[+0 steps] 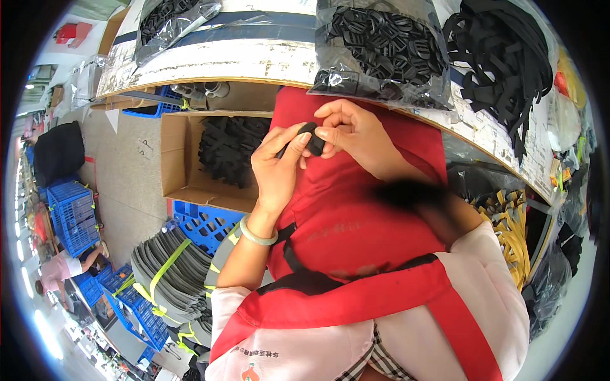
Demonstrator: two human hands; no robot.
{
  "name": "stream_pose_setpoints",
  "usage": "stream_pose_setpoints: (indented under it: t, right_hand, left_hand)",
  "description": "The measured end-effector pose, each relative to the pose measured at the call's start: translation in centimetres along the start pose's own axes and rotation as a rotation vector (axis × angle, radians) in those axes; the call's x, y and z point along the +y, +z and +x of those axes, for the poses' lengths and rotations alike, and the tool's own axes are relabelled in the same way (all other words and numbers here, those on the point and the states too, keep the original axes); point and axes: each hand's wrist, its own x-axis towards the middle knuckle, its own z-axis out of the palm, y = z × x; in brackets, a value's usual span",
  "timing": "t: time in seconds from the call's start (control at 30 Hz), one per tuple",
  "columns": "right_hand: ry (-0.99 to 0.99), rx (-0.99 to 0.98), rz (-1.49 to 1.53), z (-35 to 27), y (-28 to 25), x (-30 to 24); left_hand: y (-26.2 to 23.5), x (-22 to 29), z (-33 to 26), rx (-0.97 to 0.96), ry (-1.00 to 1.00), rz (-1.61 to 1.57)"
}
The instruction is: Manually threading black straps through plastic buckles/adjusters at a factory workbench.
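Note:
Both my hands meet above the red apron (356, 190) on my lap, with a short black strap (311, 136) between them, bent over on itself. My left hand (274, 159) pinches it between thumb and fingers. From the other side, my right hand (362, 136) grips its edge with thumb and fingertips, the index finger raised and curved. Whether a buckle sits in the strap is hidden by the fingers. A cardboard box (176, 159) of black strap pieces (232, 149) stands left of my lap. Ahead, a clear bag (381, 57) of black plastic buckles lies on the worktable's edge.
The worktable (267, 60) also bears another bag of black parts (168, 22) and a heap of long black straps (502, 57). Yellow straps (505, 228) hang at my right. Tied grey strips (168, 273) and blue crates (73, 216) stand left. Another person (60, 270) bends farther off.

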Motion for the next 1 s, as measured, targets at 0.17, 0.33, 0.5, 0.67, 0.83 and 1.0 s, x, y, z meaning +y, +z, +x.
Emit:
stream_pose_setpoints:
  t: [0.17, 0.33, 0.5, 0.67, 0.83, 1.0]
  right_hand:
    - [0.068, -0.049, -0.040, -0.2, 0.2, -0.8]
    - [0.051, -0.032, -0.031, -0.4, 0.4, -0.8]
    - [0.117, -0.090, -0.061, -0.3, 0.2, -0.8]
    - [0.022, 0.050, 0.030, -0.4, 0.7, -0.8]
    - [0.092, 0.041, 0.100, -0.6, 0.4, -0.5]
    - [0.316, -0.333, 0.128, 0.2, -0.9, 0.2]
  left_hand:
    - [-0.1, 0.0, 0.3, 0.031, 0.036, 0.003]
    - [0.0, 0.0, -0.1, 0.020, 0.022, 0.070]
    - [-0.6, -0.6, 0.1, 0.028, -0.050, -0.026]
    - [-0.2, -0.3, 0.2, -0.026, -0.001, -0.042]
    - [-0.8, -0.9, 0.3, -0.048, 0.016, -0.033]
    - [-2.4, 0.6, -0.4, -0.152, -0.066, -0.005]
